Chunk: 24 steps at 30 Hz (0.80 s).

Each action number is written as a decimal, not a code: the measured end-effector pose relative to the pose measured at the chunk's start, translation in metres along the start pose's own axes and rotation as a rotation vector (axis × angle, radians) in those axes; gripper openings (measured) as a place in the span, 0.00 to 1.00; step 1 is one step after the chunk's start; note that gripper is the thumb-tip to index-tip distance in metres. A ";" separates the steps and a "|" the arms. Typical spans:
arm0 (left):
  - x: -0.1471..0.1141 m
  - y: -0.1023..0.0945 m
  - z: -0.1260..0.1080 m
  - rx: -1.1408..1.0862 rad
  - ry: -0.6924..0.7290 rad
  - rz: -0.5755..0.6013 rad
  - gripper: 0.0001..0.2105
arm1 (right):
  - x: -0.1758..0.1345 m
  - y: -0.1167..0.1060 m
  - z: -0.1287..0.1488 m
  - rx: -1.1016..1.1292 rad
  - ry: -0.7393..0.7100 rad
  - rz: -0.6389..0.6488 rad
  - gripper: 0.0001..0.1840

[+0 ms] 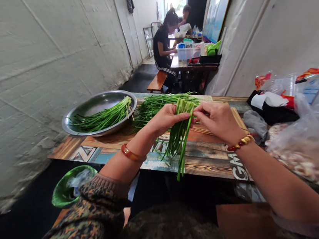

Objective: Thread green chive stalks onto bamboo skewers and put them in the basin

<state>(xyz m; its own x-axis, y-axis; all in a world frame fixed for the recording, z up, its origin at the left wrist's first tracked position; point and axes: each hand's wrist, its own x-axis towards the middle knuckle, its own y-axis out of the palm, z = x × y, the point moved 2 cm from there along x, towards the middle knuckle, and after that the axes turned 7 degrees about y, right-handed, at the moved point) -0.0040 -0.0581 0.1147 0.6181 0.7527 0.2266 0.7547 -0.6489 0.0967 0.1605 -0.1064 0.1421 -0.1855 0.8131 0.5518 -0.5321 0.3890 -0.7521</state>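
My left hand point(167, 119) is closed around a bunch of garlic chives point(178, 137), pale cut ends up and green leaves hanging over the table's front edge. At the right side of those stems my right hand point(217, 119) is closed in a pinch; whatever lies between its fingertips is too small to make out. Behind my hands, a pile of loose chives point(152, 109) lies on the wooden table point(210, 156). Thin wooden skewers point(203, 130) show beneath my right hand. To the left, a metal basin point(92, 101) holds more chives point(104, 116), with thin sticks protruding near their cut ends.
Clear plastic bags with pale contents point(298, 148) and a black bag point(271, 110) crowd the right side. Below the table at left is a green-lined bin point(65, 189). Farther back, a seated person point(163, 44) is at another table point(195, 66) with a clear tub point(187, 53).
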 end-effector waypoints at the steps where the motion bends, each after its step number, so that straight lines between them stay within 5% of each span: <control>1: -0.001 -0.001 -0.001 0.006 -0.001 0.012 0.17 | 0.000 -0.001 -0.001 0.016 0.001 0.007 0.10; 16: 0.003 -0.001 -0.006 0.057 0.009 0.036 0.22 | -0.001 -0.003 0.001 0.047 0.032 -0.052 0.09; 24: 0.013 0.012 -0.024 0.064 0.058 0.054 0.21 | 0.010 0.005 -0.016 0.604 0.280 0.147 0.08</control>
<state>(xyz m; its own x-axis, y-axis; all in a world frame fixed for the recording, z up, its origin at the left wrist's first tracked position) 0.0076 -0.0583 0.1421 0.6460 0.7078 0.2858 0.7342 -0.6786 0.0209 0.1694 -0.0892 0.1381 -0.1133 0.9520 0.2843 -0.9005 0.0225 -0.4342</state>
